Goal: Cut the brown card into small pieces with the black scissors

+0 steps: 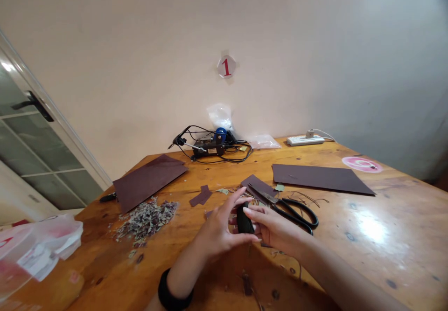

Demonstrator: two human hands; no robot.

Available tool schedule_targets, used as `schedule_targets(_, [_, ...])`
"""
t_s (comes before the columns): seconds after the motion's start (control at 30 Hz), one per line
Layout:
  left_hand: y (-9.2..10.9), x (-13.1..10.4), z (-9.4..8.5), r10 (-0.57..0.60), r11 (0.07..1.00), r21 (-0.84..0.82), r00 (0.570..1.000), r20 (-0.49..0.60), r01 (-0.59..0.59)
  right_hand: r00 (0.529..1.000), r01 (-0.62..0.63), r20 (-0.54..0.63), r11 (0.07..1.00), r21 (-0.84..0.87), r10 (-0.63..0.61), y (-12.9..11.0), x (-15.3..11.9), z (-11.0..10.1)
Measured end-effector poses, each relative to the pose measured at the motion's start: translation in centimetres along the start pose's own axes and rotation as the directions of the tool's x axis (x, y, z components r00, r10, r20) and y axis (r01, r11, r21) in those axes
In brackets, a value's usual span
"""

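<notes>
Two hands (222, 224) (275, 226), scissors (274, 201) (one pair)

Black object (244, 222), partly hidden

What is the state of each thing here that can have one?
Left hand: open, curved around the black object
Right hand: closed on the black object
Scissors: laid down, blade opening unclear
Power strip: plug inserted
Scrap heap: loose
Left sheet: lying flat
Right sheet: lying flat
Door: shut or ajar, unclear
</notes>
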State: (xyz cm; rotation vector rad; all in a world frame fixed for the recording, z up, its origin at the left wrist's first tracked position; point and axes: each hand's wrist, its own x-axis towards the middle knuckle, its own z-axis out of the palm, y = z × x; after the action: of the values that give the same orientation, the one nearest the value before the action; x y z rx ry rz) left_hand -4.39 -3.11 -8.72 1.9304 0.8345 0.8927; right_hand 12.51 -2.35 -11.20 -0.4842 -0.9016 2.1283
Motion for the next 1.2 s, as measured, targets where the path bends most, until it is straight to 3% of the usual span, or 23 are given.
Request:
schedule_targets(0.13, [0.0,0.1,-0.1,0.042,0.997,0.072,0.999,0.011,-0.042,0.999,-0.028,-0.039,1.000,-0.011,0.027,0.2,0.1,-0.2])
schedule_targets(0.23, [0.3,0.0,-0.2,0.159,0.952,0.263,0.987,0.000,-0.154,0.995,-0.019,-0.095,1.000,0.023,0.022,0.2,0.3,-0.3])
schedule_targets(0.33, [0.8,-0.1,-0.1,0.376,0.763,0.583,0.925,-0.047,-0.280,0.995,0.026,-0.101,0.997,0.072,-0.018,-0.2,0.4,-0.2])
schedule_targets(0.47, [1.4,-0.4,0.2,0.593,0.433,0.845,0.805,-0.005,-0.314,0.995,0.042,-0.094,0.985,0.165,-0.026,-0.7,0.2,0.1])
schedule_targets(0.63, [1.7,-1.1,0.1,0.720,0.247,0.910,0.692,0.059,-0.334,0.997,0.072,-0.016,0.986,0.151,-0.071,-0.9,-0.2,0.4])
schedule_targets(0.73, [2.0,-1.9,-0.4,0.739,0.140,0.921,0.658,0.146,-0.362,0.999,0.043,0.020,0.993,0.111,-0.046,-1.3,-0.2,0.4])
schedule_targets(0.8, [2.4,-2.2,-0.7,0.744,0.091,0.923,0.642,0.187,-0.375,0.995,0.099,-0.035,0.994,0.038,-0.098,-1.9,-0.3,0.3])
schedule_targets(0.87, [2.7,-2.1,-0.6,0.756,0.137,0.917,0.637,0.147,-0.375,0.949,0.266,-0.135,0.952,-0.151,-0.286,-2.6,-0.6,0.1])
schedule_targets(0.9, [2.8,-1.9,-0.4,0.752,0.230,0.901,0.655,0.075,-0.367,0.898,0.355,-0.160,0.889,-0.289,-0.410,-3.0,-0.9,0.0])
schedule_targets(0.97, [2.8,-1.2,0.0,0.644,0.544,0.770,0.754,-0.127,-0.334,0.810,0.433,-0.099,0.703,-0.564,-0.579,-3.6,-1.5,0.0])
schedule_targets(1.0, [2.6,-0.8,0.2,0.518,0.722,0.631,0.827,-0.220,-0.285,0.799,0.431,-0.038,0.616,-0.659,-0.600,-3.9,-1.8,0.0])
schedule_targets(1.07, [1.8,-0.1,0.5,0.198,0.957,0.264,0.934,-0.299,-0.118,0.831,0.384,0.046,0.511,-0.769,-0.555,-4.1,-2.2,0.1])
schedule_targets(1.13, [0.9,0.4,0.6,-0.046,0.998,-0.060,0.951,-0.307,0.030,0.880,0.311,0.056,0.482,-0.819,-0.472,-4.0,-2.2,0.1])
schedule_targets(1.2, [0.2,0.7,0.6,-0.185,0.959,-0.265,0.933,-0.308,0.102,0.910,0.259,0.044,0.486,-0.835,-0.411,-3.6,-2.0,0.2])
